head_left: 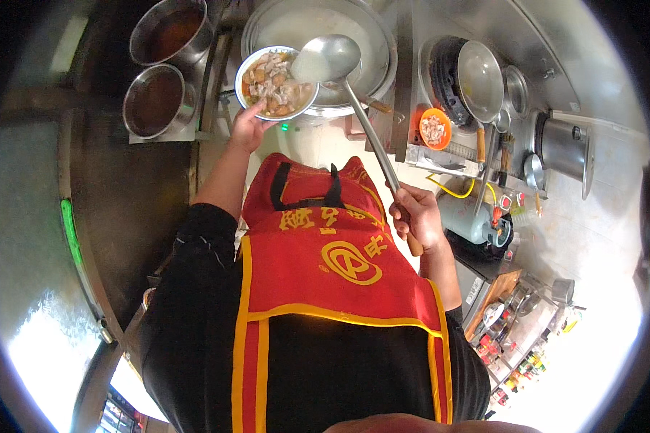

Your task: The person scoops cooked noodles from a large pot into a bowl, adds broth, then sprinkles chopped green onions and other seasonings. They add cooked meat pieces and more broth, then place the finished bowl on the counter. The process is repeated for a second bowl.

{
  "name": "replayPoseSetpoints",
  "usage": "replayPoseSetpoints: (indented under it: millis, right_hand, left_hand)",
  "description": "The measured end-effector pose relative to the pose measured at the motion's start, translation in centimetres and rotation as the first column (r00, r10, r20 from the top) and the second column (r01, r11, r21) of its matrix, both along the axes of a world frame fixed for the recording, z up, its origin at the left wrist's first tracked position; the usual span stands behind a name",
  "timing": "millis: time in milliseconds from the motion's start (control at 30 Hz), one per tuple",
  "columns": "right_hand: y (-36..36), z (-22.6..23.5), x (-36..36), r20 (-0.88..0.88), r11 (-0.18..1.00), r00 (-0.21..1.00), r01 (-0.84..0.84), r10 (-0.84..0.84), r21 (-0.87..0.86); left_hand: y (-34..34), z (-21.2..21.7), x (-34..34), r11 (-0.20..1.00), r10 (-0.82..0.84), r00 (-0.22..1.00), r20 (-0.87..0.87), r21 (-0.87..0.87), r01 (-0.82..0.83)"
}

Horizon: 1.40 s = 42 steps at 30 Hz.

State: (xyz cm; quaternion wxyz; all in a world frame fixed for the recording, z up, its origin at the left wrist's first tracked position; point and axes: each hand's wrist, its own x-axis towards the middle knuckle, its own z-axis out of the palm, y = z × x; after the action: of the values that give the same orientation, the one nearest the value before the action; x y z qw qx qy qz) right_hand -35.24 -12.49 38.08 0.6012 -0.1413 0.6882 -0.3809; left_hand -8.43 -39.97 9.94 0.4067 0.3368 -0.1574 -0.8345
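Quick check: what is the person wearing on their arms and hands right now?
Both hands, left hand and right hand, are bare, no gloves. Forearms are uncovered; short black sleeves end near the elbows. A red apron with yellow trim covers the front.

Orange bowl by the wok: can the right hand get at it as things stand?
Probably not right away: the right hand is shut on the ladle. The path to the orange bowl looks free otherwise.

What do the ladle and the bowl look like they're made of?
The ladle looks like bare steel: grey and shiny, with what may be a wooden grip under the right hand. The bowl, held by the left hand, seems glazed ceramic or melamine, with a glossy white, blue-patterned rim.
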Motion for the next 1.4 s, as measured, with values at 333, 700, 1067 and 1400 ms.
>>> replayPoseSetpoints:
  millis: [333,700,1067,1400]
  right_hand:
    - [-0.1,0.5,0.8,-0.119,0.996,0.989,-0.086,0.084,-0.012]
    - [-0.7,0.1,1.6,-0.145,0.993,0.983,-0.110,0.113,0.034]
    - [0.8,1.6,2.2,-0.208,0.985,0.963,-0.170,0.172,0.027]
    - [3.4,-1.3,-0.6,-0.674,0.956,0.685,-0.270,0.276,0.118]
  left_hand:
    - [-0.1,-0.6,0.2,1.000,-0.013,1.000,-0.016,-0.018,0.012]
    - [0.0,-1.0,0.2,1.000,-0.010,0.999,-0.041,-0.017,0.009]
    - [-0.1,-1.2,0.3,1.000,-0.009,1.000,-0.011,-0.023,0.008]
    - [0.1,-0.9,0.4,1.000,-0.001,1.000,0.013,-0.004,0.001]
